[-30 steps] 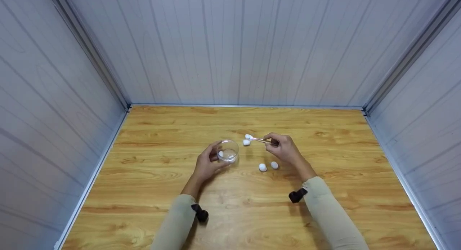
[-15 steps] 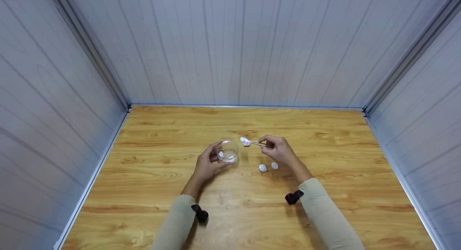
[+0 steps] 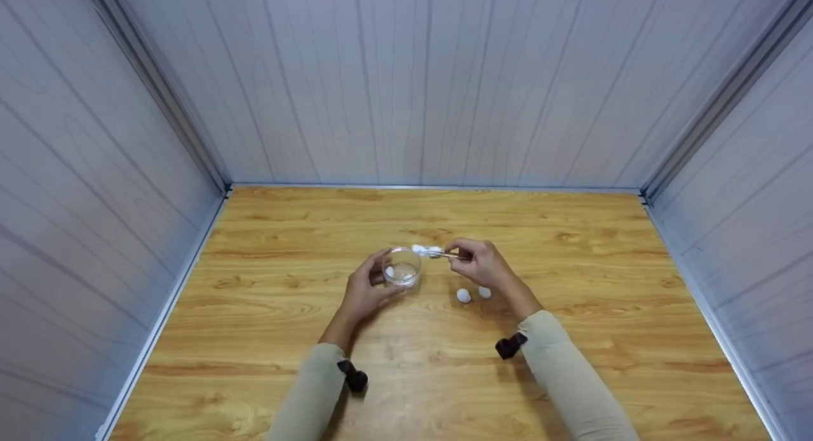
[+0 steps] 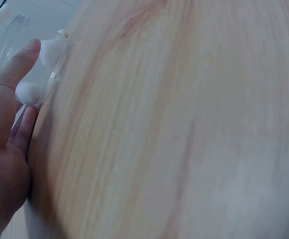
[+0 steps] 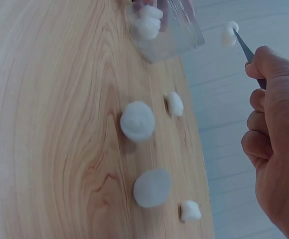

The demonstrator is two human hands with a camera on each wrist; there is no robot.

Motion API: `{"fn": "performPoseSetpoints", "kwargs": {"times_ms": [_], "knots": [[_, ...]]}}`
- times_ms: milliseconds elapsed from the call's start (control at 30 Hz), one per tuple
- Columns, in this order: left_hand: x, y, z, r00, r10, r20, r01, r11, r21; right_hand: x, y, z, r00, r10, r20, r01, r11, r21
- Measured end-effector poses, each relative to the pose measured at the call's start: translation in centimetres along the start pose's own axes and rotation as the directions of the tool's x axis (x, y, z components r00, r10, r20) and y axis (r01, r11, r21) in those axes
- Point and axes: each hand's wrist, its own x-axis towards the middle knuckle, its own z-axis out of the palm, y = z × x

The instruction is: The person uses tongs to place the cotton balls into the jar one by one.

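Left hand point(image 3: 366, 291) grips the clear cup point(image 3: 411, 277) from its eight o'clock; right hand point(image 3: 486, 264) pinches tweezers point(image 5: 244, 47) holding a cotton ball point(image 5: 228, 38) near its one o'clock; light squeeze, high approach should suit

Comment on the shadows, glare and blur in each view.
Head: faint glare on the table between the sleeves, soft shadows beside them. Left wrist: bluish, a dark shadow along the left hand, table blurred. Right wrist: the two biggest-looking cotton balls slightly blurred.

one cup point(image 5: 172, 45), one tweezers point(image 5: 243, 48), six-plus cotton balls point(image 5: 137, 121)
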Motion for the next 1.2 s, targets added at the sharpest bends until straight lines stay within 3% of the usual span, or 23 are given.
{"fn": "performPoseSetpoints", "kwargs": {"times_ms": [333, 1200], "knots": [[-0.1, 0.3, 0.1, 1.000, -0.006, -0.003, 0.006, 1.000, 0.007, 0.5, -0.6, 1.2, 1.000, -0.026, 0.010, 0.026, 1.000, 0.002], [0.2, 0.0, 0.2, 1.000, 0.002, -0.010, -0.002, 1.000, -0.003, 0.9, -0.5, 2.2, 0.996, 0.051, 0.071, -0.055, 0.996, 0.064]]}}
